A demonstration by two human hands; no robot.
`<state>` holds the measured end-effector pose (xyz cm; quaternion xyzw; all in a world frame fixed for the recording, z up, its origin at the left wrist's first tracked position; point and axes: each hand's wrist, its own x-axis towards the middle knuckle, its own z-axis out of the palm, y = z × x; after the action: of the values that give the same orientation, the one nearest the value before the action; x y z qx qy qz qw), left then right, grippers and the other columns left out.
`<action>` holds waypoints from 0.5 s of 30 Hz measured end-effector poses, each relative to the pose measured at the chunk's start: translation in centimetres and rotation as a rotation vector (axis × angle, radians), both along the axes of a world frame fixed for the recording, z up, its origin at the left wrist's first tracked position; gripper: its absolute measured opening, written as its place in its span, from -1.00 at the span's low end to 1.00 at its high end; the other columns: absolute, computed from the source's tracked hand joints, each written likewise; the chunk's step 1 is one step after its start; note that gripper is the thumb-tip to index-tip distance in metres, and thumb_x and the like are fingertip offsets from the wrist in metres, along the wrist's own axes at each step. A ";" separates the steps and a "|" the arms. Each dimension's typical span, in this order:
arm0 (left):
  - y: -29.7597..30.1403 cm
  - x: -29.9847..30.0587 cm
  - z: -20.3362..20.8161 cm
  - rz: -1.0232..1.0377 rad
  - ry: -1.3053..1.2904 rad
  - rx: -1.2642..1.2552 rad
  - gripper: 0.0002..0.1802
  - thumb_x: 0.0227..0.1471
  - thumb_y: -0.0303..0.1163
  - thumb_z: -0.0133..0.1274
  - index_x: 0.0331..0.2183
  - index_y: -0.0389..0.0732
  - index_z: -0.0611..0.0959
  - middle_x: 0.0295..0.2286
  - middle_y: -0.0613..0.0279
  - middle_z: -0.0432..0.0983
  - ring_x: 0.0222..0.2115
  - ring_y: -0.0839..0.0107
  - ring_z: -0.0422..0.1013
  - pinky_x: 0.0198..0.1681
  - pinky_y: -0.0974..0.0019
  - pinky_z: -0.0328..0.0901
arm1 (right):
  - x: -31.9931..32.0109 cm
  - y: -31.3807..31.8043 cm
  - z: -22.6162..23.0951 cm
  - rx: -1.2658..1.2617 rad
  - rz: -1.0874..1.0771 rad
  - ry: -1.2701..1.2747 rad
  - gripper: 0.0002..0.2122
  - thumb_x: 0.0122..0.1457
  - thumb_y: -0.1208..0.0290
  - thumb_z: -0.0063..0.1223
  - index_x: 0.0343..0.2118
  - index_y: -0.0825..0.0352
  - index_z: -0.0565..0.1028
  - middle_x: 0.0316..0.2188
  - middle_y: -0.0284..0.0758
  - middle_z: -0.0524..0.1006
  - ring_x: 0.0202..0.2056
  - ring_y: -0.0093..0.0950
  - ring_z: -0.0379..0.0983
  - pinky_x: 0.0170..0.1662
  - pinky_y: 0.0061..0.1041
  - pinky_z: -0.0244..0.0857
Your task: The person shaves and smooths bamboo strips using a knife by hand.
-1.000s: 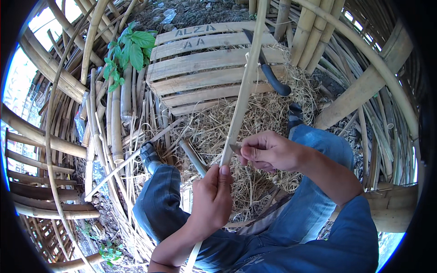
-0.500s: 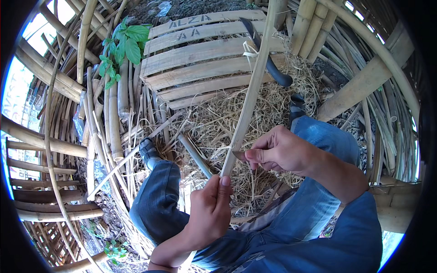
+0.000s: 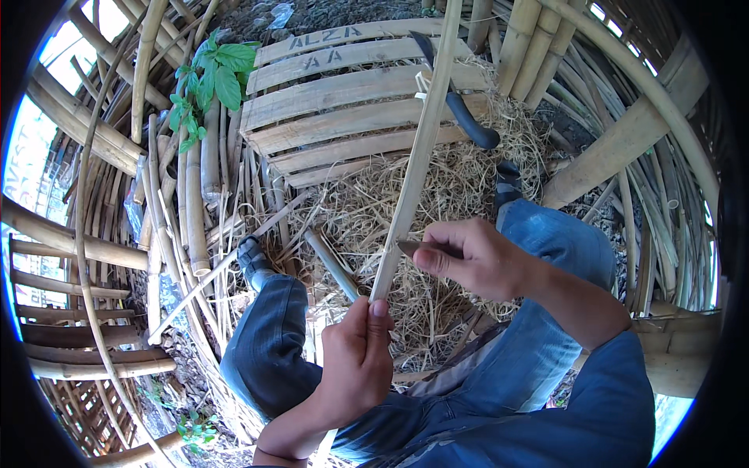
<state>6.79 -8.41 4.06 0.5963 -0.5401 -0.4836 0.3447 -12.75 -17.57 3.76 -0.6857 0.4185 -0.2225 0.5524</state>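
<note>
The strip rises from the left hand, its long axis running away from the body and leaning a little right, past the crate to the top of the view. The left hand is closed around it at the near end, thumb uppermost.

The right hand is curled in a pinch on a small knife, at the strip's right side, just beyond the left hand. Its blade points left, across the long axis; whether the edge touches the wood is too small to tell. The left hand is at the grip point, while the right is nearer the stretch just above it.

A pale curl sticks out from the strip's left edge, farther up. Shavings spread beneath, with a short tube to the left. The room for the hands lies between the left knee and the right knee, open above the shavings. Beyond, a black-handled tool lies on the crate, crossing behind the strip.
</note>
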 end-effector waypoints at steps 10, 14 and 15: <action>-0.2 -0.3 -0.5 0.053 0.122 0.012 -0.63 0.28 -0.24 -0.25 -0.49 -0.25 0.45 -0.65 0.46 0.23 -0.63 0.69 0.06 -0.59 0.52 0.00 | 1.6 2.0 0.2 -0.521 0.008 0.146 -0.65 0.28 0.15 -0.17 -0.49 0.36 0.40 -0.83 -0.32 0.37 -0.83 -0.42 0.32 -0.72 -0.42 0.23; -1.1 0.6 -0.1 0.279 0.245 0.015 -0.66 0.27 -0.25 -0.19 -0.49 -0.21 0.47 -0.67 0.52 0.23 -0.67 0.73 0.06 -0.64 0.55 -0.07 | 3.7 2.0 0.3 -0.607 -0.063 0.122 -0.71 0.21 0.21 -0.02 -0.50 0.35 0.43 -0.84 -0.33 0.37 -0.83 -0.45 0.33 -0.75 -0.41 0.20; -1.5 0.8 0.1 0.347 0.254 0.002 -0.66 0.26 -0.24 -0.19 -0.49 -0.19 0.48 -0.67 0.54 0.23 -0.68 0.74 0.06 -0.66 0.56 -0.09 | 4.4 1.8 0.6 -0.650 -0.118 0.100 -0.69 0.22 0.18 -0.04 -0.53 0.34 0.42 -0.85 -0.34 0.36 -0.85 -0.45 0.30 -0.77 -0.41 0.19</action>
<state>7.63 -9.95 4.15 0.6150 -0.3813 -0.4889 0.4873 -8.33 -15.81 4.32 -0.8107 0.3910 -0.3421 0.2697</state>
